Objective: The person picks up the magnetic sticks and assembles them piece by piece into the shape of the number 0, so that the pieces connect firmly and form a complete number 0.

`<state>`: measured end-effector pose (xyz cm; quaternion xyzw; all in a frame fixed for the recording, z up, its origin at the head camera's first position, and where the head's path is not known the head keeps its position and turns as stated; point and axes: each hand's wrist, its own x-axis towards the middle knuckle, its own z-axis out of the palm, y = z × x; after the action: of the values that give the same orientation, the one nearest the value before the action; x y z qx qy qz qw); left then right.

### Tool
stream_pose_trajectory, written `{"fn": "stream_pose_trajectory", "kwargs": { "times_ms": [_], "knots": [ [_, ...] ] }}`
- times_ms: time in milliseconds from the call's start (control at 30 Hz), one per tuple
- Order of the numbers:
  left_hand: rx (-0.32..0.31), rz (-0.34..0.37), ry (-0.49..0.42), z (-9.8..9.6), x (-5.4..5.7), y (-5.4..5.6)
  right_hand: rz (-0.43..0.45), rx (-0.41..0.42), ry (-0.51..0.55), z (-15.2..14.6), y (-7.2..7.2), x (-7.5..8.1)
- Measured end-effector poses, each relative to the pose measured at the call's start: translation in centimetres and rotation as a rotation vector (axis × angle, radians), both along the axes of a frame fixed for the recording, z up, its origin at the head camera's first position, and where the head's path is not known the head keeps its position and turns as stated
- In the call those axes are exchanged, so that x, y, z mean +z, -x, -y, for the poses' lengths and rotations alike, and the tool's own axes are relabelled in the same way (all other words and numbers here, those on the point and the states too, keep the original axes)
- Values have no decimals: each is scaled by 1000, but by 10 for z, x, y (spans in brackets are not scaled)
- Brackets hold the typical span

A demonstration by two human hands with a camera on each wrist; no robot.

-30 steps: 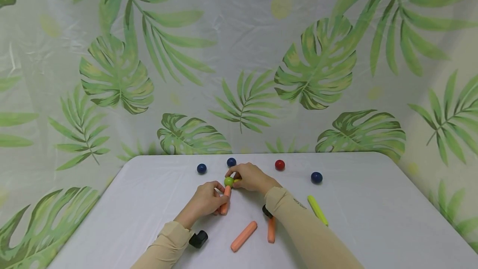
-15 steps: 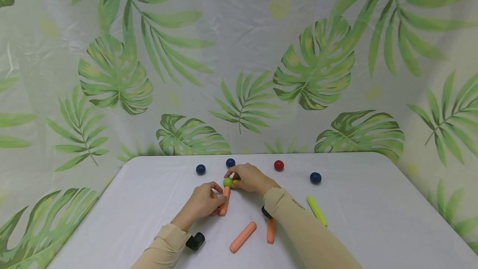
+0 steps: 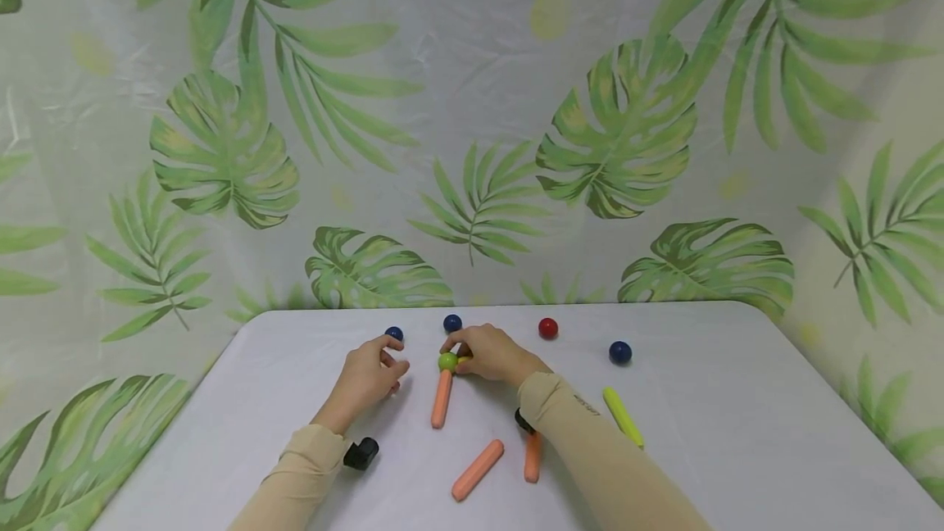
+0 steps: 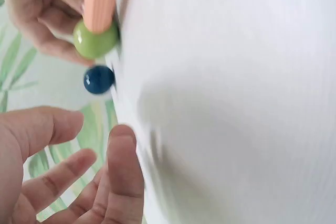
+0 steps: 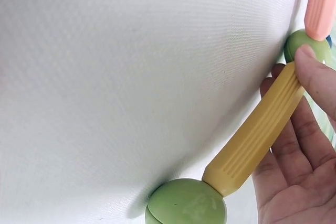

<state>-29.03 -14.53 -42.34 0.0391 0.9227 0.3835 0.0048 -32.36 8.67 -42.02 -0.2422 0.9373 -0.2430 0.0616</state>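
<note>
My left hand hovers left of the build, fingers loosely bent and thumb apart from them, holding nothing. An orange ridged stick lies on the table with its far end against a green ball. My right hand pinches a yellow ridged stick where it meets that ball, the thumb over the joint. At the yellow stick's other end sits a second green ball, which the hand hides in the head view. Near the left fingertips is a blue ball, partly covered.
Another blue ball, a red ball and a third blue ball lie along the back of the white table. Two loose orange sticks, one diagonal, lie in front. A bright yellow stick lies beyond the right forearm.
My left hand has let go of the orange stick and moved left, leaving the stick lying against the green ball. The right hand keeps its hold.
</note>
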Motion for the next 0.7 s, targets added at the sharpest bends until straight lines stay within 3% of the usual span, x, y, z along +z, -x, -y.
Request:
{"fn": "stream_pose_trajectory", "kwargs": {
  "times_ms": [200,433,700],
  "knots": [
    [66,-39,-70,12,-4,18,9,4,11,0,-1,3],
    [107,-27,-177,17,-6,32,12,-1,4,1,-4,3],
    [124,8,-161,18,-6,43,30,-19,6,1,-4,3]
  ]
}}
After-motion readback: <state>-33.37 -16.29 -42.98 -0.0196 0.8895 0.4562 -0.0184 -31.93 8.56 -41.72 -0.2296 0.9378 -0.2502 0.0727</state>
